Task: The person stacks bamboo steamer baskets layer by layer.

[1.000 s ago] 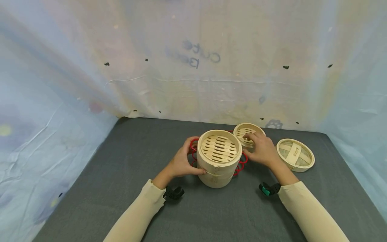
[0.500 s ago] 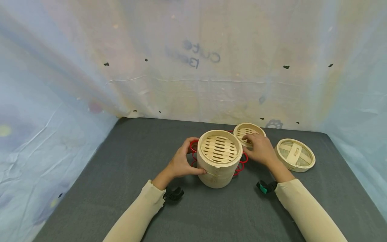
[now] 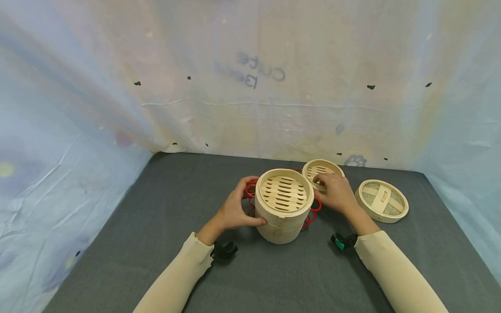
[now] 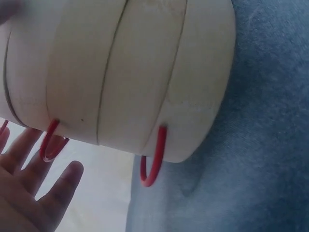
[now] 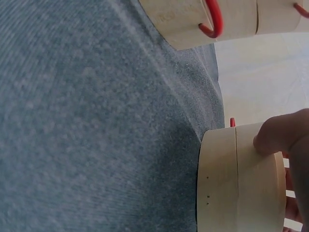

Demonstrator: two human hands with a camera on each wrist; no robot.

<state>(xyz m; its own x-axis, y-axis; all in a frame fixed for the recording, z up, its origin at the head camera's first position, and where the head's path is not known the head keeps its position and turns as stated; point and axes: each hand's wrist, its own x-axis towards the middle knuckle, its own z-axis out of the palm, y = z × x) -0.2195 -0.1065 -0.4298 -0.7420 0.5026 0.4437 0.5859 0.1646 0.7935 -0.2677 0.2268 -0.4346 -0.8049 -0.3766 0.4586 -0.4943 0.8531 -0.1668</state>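
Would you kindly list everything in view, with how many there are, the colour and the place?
Steamer stack: one, pale wood, slatted on top, mid-table.
Single basket: one, pale wood, behind the stack and to its right.
Lid: one, pale wood, lying on the table at far right.
Rings: several, red, on the stack's sides and at least one on the single basket.
Table: one, dark grey, under everything.
Sheet: pale, patterned, behind and beside the table; count unclear.
Wristbands: two, black, one per wrist.
Sleeves: two, cream, on the forearms.
Left hand: one, bare, holding the stack's left side.
Right hand: one, bare, pinching the single basket's wall.
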